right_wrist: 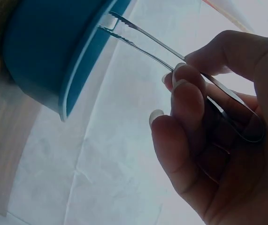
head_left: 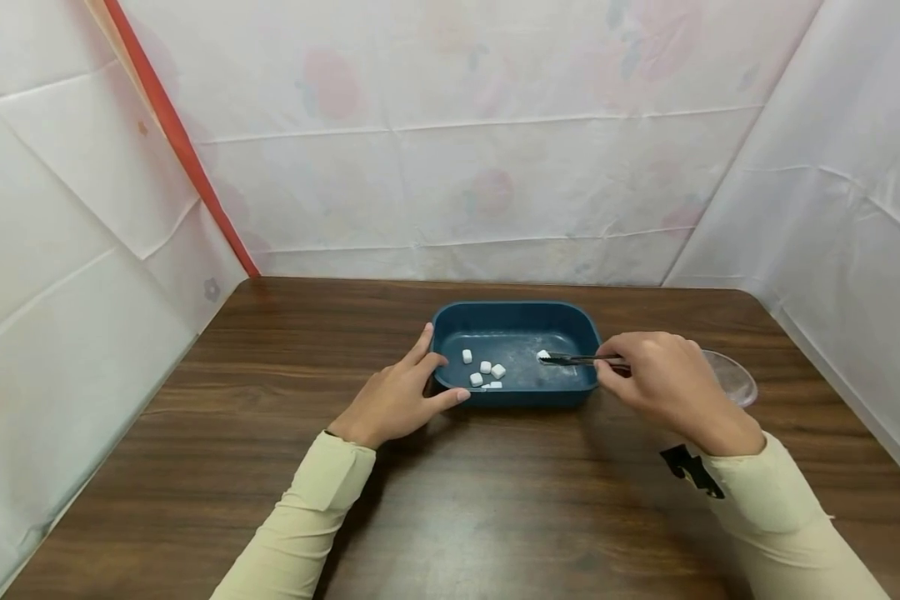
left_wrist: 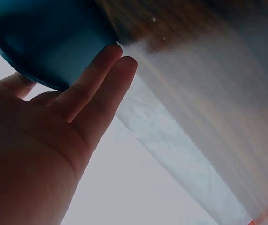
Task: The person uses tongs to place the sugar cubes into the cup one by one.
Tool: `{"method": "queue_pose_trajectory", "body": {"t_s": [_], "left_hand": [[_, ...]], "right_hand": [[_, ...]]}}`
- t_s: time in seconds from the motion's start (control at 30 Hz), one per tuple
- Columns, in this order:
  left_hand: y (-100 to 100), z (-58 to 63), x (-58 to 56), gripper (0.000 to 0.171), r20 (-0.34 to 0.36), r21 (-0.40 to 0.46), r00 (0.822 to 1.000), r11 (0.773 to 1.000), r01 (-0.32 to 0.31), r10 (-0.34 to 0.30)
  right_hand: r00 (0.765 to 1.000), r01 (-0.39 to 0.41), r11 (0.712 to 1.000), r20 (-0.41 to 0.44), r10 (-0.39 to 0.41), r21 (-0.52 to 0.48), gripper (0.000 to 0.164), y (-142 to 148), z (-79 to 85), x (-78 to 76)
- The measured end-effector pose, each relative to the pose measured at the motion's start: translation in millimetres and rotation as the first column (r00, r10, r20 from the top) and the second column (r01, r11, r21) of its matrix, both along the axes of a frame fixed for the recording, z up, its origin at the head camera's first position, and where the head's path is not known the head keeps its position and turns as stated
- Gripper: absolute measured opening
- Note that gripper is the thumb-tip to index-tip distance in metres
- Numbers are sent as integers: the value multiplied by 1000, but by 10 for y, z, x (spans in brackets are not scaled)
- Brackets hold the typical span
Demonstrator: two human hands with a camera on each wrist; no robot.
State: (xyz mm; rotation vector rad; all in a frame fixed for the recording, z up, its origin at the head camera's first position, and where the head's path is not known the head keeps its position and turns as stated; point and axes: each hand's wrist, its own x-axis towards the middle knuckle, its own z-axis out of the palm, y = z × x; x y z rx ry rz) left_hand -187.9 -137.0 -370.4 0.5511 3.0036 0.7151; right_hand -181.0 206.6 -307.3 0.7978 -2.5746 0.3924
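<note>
Fingers [right_wrist: 173, 145] of the right hand [head_left: 667, 383] pinch tweezers [head_left: 573, 360], tips at a white cube [head_left: 543, 355] inside the blue tub [head_left: 525, 400]; the left hand [head_left: 397, 398] touches it, fingers spread. A clear round object [head_left: 738, 383] is partly hidden.

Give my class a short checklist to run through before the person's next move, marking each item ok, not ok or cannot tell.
1. Left hand at the blue tub: ok, it holds the left end.
2. Tweezers held in the right hand: ok, fingers curled round them.
3. A white cube between the tweezer tips: ok, the right wrist view shows it there.
4. That cube lifted off the tub's floor: cannot tell.
5. Other cubes apart from the tips: ok, they lie toward the tub's left.
6. Clear dish fully in sight: not ok, the right hand hides part of it.
</note>
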Motion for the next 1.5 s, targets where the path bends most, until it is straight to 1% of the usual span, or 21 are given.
{"method": "queue_pose_trajectory", "body": {"t_s": [0.27,0.43,0.57,0.73,1.13,1.37,1.5], "left_hand": [[-2,-8,-16,73,2,-5,1000,1000,2,-2],[-12,-9,-23,74,2,-6,1000,1000,4,-4],[-29,-12,-25,75,1,-4,1000,1000,3,-3],[-50,-8,-25,76,0,-7,1000,1000,-5,5],[-57,-24,-23,77,-9,-12,1000,1000,-4,3],[-45,-18,-33,78,-10,-17,1000,1000,8,-8],[-44,-17,-41,77,-18,-17,1000,1000,16,-16]], "right_hand": [[999,50,999,-12,-50,7,7,99,88,26],[995,81,997,-54,-81,9,8,163,151,43],[992,91,996,-89,-90,-1,8,202,200,57],[990,103,995,-99,-102,4,7,238,256,76],[980,174,985,-98,-173,6,6,426,374,130],[977,211,977,-45,-209,29,7,546,418,168],[969,247,968,-24,-246,42,8,608,449,187]]}}
